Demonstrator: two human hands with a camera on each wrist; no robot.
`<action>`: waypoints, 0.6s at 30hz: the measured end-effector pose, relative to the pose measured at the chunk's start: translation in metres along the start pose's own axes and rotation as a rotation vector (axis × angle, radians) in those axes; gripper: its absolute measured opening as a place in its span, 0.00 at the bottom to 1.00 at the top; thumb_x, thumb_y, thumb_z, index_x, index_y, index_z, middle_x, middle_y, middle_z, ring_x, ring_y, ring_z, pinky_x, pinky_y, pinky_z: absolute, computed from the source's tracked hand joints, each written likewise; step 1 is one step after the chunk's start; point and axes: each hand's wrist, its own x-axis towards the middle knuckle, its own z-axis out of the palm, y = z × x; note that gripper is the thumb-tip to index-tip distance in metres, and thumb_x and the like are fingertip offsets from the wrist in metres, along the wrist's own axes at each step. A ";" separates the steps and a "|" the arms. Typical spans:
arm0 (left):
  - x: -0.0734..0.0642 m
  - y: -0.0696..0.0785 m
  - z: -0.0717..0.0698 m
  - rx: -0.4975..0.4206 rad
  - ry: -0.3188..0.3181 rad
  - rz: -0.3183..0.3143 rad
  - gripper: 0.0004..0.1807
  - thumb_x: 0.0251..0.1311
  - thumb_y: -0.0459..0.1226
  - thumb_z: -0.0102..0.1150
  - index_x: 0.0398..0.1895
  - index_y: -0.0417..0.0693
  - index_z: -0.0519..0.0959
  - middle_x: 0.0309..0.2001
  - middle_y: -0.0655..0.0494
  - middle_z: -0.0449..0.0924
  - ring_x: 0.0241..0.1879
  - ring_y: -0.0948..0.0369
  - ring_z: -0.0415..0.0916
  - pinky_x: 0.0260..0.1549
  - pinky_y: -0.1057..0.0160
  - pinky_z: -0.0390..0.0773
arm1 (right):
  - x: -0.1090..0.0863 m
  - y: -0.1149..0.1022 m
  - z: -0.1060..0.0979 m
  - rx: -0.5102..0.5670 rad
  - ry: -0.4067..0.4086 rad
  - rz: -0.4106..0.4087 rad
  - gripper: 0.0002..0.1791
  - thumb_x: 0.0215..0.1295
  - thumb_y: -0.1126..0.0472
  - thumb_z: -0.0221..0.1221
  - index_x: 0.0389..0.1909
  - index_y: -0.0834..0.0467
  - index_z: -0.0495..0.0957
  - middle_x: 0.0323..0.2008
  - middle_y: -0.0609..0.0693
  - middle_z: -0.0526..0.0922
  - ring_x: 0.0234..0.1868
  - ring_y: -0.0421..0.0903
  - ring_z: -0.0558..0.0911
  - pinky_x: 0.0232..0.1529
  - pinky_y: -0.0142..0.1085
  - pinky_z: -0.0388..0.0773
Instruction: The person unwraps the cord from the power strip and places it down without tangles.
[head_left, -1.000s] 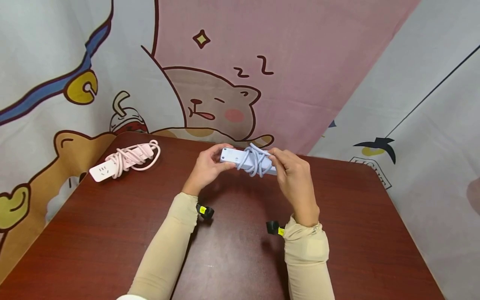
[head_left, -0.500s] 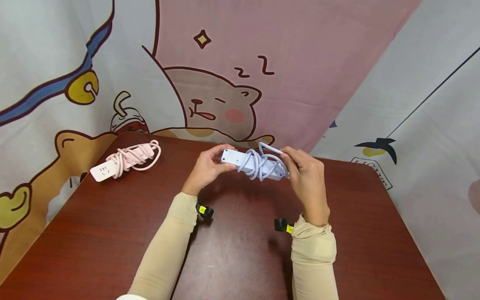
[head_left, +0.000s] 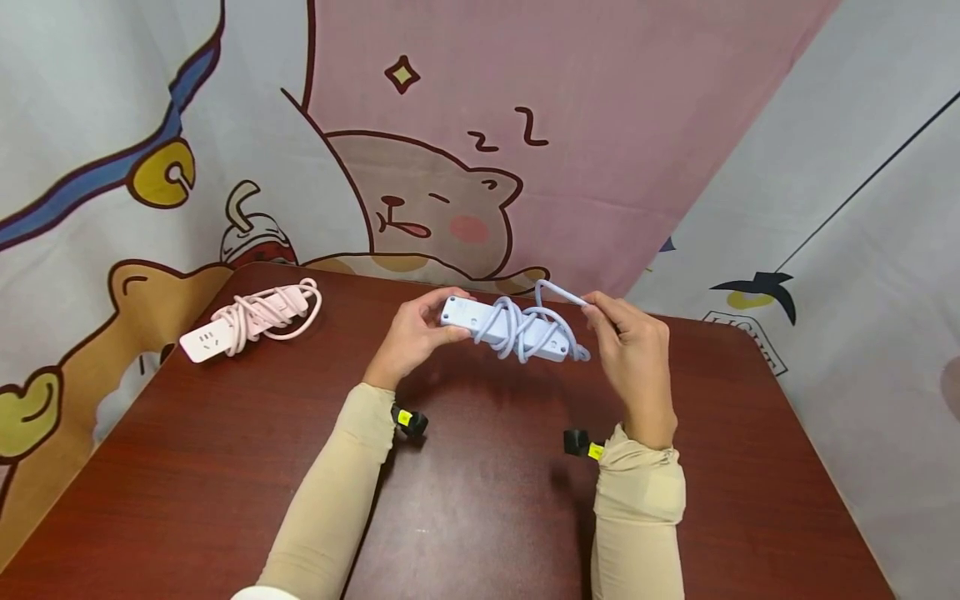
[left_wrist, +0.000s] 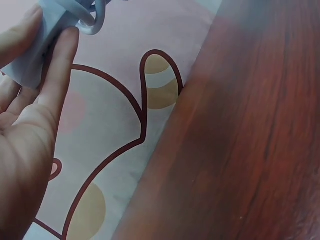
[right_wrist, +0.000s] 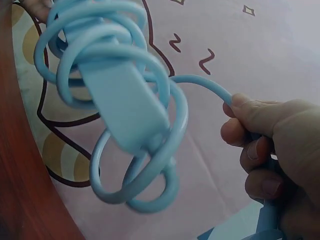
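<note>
A pale blue power strip (head_left: 465,313) is held up over the table, its own cord wound in loose loops around the middle. My left hand (head_left: 408,337) grips the strip's left end, thumb in front and fingers behind. To the right, my right hand (head_left: 636,354) pinches a stretch of the cord (head_left: 561,291) between thumb and fingertips, pulled out from the strip. In the right wrist view, slack loops (right_wrist: 170,185) hang at the strip's near end, and more blue cord or plug (right_wrist: 267,220) shows below the curled fingers. The left wrist view catches only the gripped end (left_wrist: 27,72).
On the far left of the dark red table (head_left: 465,500) lies a pink power strip (head_left: 206,342) wrapped in its pink cord (head_left: 243,325). A cartoon-printed curtain (head_left: 600,167) hangs right behind the table's back edge.
My right hand has moved right, drawing a length of cord away from the bundle. The strip's right end shows more now, while my left hand stays in place.
</note>
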 end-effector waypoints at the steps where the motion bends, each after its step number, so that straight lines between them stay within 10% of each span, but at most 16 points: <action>1: 0.000 -0.001 0.000 -0.011 -0.002 0.003 0.28 0.54 0.31 0.75 0.60 0.46 0.79 0.53 0.47 0.81 0.44 0.57 0.79 0.42 0.69 0.83 | 0.000 0.001 -0.001 0.000 0.003 0.003 0.05 0.70 0.62 0.64 0.38 0.58 0.87 0.23 0.51 0.82 0.22 0.37 0.70 0.25 0.25 0.60; 18: 0.000 -0.004 -0.009 -0.149 0.042 0.036 0.29 0.56 0.27 0.72 0.62 0.40 0.76 0.52 0.53 0.82 0.45 0.62 0.79 0.45 0.67 0.85 | -0.007 0.016 -0.001 -0.033 -0.025 0.058 0.05 0.70 0.62 0.63 0.36 0.57 0.87 0.23 0.50 0.83 0.22 0.40 0.70 0.26 0.24 0.59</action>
